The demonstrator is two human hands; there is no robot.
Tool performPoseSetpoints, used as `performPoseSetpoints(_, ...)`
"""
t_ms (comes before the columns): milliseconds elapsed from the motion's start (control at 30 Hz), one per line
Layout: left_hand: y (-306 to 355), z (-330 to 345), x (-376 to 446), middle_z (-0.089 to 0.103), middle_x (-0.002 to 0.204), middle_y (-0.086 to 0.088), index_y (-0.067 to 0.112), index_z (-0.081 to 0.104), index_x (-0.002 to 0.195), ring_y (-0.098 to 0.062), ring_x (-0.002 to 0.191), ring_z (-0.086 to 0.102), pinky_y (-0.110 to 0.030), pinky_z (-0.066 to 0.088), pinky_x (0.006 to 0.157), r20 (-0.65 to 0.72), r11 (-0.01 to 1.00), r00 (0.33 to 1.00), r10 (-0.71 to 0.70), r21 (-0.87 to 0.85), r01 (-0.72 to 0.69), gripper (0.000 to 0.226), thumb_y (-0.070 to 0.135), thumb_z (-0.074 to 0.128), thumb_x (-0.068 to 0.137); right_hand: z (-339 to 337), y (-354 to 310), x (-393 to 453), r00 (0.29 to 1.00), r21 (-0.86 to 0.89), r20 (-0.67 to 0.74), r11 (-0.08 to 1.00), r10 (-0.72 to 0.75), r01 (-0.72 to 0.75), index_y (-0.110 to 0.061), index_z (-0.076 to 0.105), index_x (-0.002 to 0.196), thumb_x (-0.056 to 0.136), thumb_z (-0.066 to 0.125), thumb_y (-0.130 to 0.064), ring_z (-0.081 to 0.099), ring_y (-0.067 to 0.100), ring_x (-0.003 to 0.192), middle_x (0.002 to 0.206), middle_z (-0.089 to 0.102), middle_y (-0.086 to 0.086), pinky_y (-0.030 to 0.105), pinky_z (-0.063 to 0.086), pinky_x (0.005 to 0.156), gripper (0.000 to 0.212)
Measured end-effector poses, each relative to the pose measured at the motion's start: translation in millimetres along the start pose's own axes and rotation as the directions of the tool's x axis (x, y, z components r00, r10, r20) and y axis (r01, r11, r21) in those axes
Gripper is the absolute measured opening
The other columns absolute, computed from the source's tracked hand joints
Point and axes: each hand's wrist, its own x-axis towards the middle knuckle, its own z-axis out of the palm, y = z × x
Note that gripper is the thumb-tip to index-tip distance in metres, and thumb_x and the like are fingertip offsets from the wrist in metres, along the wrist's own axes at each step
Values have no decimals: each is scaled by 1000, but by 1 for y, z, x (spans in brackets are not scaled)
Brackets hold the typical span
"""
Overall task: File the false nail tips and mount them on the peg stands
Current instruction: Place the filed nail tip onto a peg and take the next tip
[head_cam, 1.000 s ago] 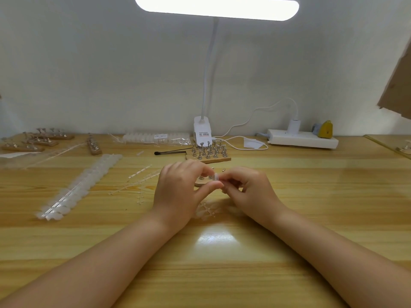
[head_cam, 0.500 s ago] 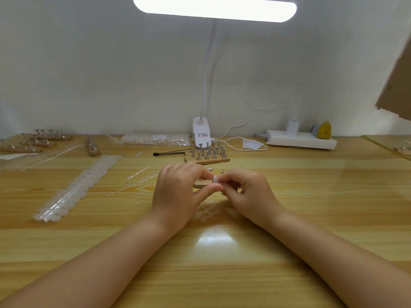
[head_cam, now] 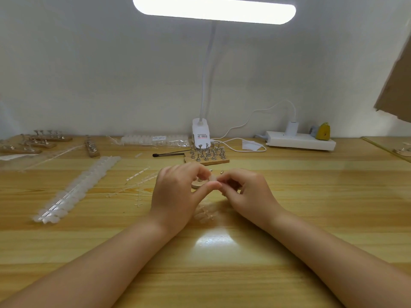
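In the head view, both hands are seen brought together over the middle of a wooden table (head_cam: 311, 196). The left hand (head_cam: 175, 192) is held with its fingers curled, and a small translucent nail tip (head_cam: 214, 178) is pinched between its thumb and fingertips. The right hand (head_cam: 246, 190) is met at the same spot, its fingers curled inward and its thumb and forefinger closed on the other edge of the nail tip. Just behind the hands, partly hidden by them, a small round wooden stand (head_cam: 196, 184) is seen lying on the table. Farther back, a wooden block of metal-topped pegs (head_cam: 206, 155) is placed in front of the white base of a desk lamp (head_cam: 201, 135), and a thin black tool (head_cam: 169, 154) is laid just left of the block. A long strip of unfiled nail tips (head_cam: 75, 187) is laid out diagonally on the left, with clear plastic sprues (head_cam: 139, 181) scattered between it and the left hand. Several more peg stands (head_cam: 44, 141) are ranged at the far left edge, and a packet of nail tips (head_cam: 155, 140) is set against the wall. A white power strip (head_cam: 300, 142) is placed at the far right, well apart from the hands.
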Motion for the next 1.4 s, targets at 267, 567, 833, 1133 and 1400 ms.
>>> performPoseSetpoints(267,-7,3,-2,62,91,17,32,60,87,-10,95,52,-27,27,83,139,930,967,-214,333,158,25,57,59,83,0,1,0,981,88,-67,980,184,-178,-19,65,98,87,70,-15,54,5,56,66,64,-1,19,45,57,13)
performPoseSetpoints(567,-10,5,-1,61,99,15,36,65,91,-13,103,48,-30,27,88,174,881,951,-254,447,154,27,59,52,87,-1,-2,-1,995,67,10,992,102,-103,-20,67,103,88,67,-11,54,8,57,66,63,-1,19,44,58,17)
performPoseSetpoints(833,0,-2,1,64,88,12,24,67,87,-11,87,57,-30,35,81,1,998,1000,3,63,-3,40,61,56,79,-1,-4,-1,998,19,-29,998,55,-54,-11,67,92,85,72,-11,60,9,66,72,65,-4,19,47,61,9)
performPoseSetpoints(1133,5,-5,1,65,87,13,24,69,87,-15,89,59,-37,40,83,35,999,999,-7,39,6,37,57,58,77,0,-6,-1,996,43,-37,996,-76,78,-3,69,85,84,71,-3,61,22,66,73,67,3,40,51,63,2)
performPoseSetpoints(1400,5,-7,2,67,86,13,23,71,83,-15,89,59,-39,40,84,41,1000,999,-23,14,22,38,58,61,72,0,-6,-1,995,71,-24,992,-100,102,-3,68,84,84,68,3,61,20,68,75,67,1,38,51,64,6)
